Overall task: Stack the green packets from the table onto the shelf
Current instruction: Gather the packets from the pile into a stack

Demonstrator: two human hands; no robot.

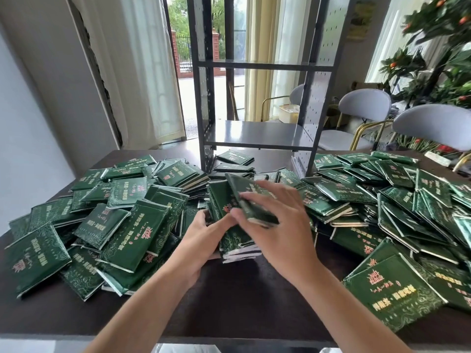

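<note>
Several green packets (132, 233) with gold and red print lie heaped across the dark table (242, 301). At the table's middle, my left hand (201, 240) grips the left side of a small stack of green packets (229, 225) that stands on the table. My right hand (275, 220) holds one more green packet (247, 200), tilted over the top of that stack. A grey metal shelf unit (257, 133) stands at the back of the table, its lower board bare, with a few packets lying under it.
Packet heaps fill the table's left side and right side (397, 200). Grey chairs (364, 108) with gold legs stand behind the table on the right, beside a plant (443, 59) with orange fruit. White curtains and an open doorway are behind the shelf unit.
</note>
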